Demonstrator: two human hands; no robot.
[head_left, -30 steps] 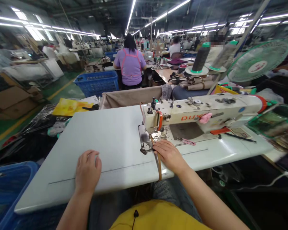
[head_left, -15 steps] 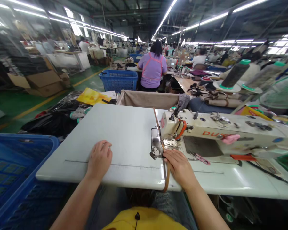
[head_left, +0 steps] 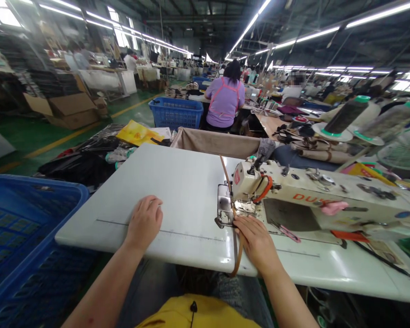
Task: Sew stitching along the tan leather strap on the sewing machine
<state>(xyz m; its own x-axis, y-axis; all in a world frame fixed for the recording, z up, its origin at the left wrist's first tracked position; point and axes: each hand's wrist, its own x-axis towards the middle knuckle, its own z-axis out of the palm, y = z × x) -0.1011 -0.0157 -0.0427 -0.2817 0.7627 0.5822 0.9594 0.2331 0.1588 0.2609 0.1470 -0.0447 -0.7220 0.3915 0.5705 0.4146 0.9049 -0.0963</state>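
Note:
A thin brown leather strap (head_left: 239,255) runs under the presser foot of a cream sewing machine (head_left: 314,200) and hangs over the near edge of the white table (head_left: 177,182). More of the strap rises behind the needle. My right hand (head_left: 258,243) lies on the table beside the foot, fingers pressed on the strap. My left hand (head_left: 144,222) rests on the bare table to the left, fingers loosely curled, holding nothing.
A blue plastic crate (head_left: 23,237) stands at my left. A beige cloth bin (head_left: 215,141) hangs behind the table. A person in a purple top (head_left: 225,102) sits ahead beside another blue basket (head_left: 176,114). Thread cones (head_left: 341,116) and a fan (head_left: 403,148) stand at the right.
My view has swung left, bringing the blue crate into sight. The strap now stands up behind the needle. Both hands keep their places on the table.

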